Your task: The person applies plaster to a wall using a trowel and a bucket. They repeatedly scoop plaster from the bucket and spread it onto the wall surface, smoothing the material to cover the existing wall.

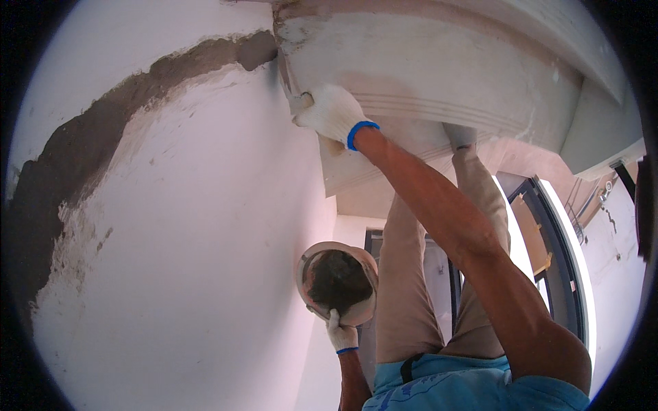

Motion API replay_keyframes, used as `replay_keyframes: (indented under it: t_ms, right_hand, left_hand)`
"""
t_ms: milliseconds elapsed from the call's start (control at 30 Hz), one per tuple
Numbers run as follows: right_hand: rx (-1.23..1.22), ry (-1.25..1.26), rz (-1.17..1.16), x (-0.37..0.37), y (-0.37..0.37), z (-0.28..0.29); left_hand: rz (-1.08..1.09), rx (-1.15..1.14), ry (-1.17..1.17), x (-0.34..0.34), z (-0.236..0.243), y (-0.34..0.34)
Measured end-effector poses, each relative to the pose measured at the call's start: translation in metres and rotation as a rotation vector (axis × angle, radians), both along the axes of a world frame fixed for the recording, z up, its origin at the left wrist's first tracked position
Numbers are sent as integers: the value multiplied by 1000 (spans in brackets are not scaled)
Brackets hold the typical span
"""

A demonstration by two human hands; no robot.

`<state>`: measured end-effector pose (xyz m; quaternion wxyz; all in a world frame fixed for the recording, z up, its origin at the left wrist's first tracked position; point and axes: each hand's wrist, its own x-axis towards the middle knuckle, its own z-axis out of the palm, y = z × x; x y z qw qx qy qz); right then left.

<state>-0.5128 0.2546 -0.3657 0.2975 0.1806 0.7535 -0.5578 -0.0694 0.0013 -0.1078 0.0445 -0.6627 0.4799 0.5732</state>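
Note:
My right hand (331, 111), in a white knit glove with a blue cuff, grips a metal trowel (297, 103) against the corner where the white wall (185, 226) meets a grooved pale step (425, 58). A rough grey mortar band (123, 123) curves along the wall and ends at that corner. My left hand (341, 334), gloved the same way, holds the rim of a pale round bowl-like container (337, 281) with dark grey mortar inside, low beside my left leg. The trowel's blade is only partly visible.
My legs (404, 288) stand on the pale stair, one shoe (459, 137) on a tread. Below and to the right are dark-framed openings (576, 288), a further pale wall (617, 267) with pipes, and a step edge (596, 123) at the upper right.

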Motion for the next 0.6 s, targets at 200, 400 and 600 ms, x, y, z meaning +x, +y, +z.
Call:
replay_keyframes:
  t_ms: [200, 400, 600]
  right_hand:
    - [-15, -12, -9, -10, 3, -7]
    - [-124, 4, 29, 47, 12, 7]
    - [-243, -34, 41, 89, 50, 2]
  left_hand:
    - [-27, -16, -1, 2, -2, -6]
    - [-90, -21, -34, -9, 4, 10]
    - [-150, -49, -19, -15, 5, 13]
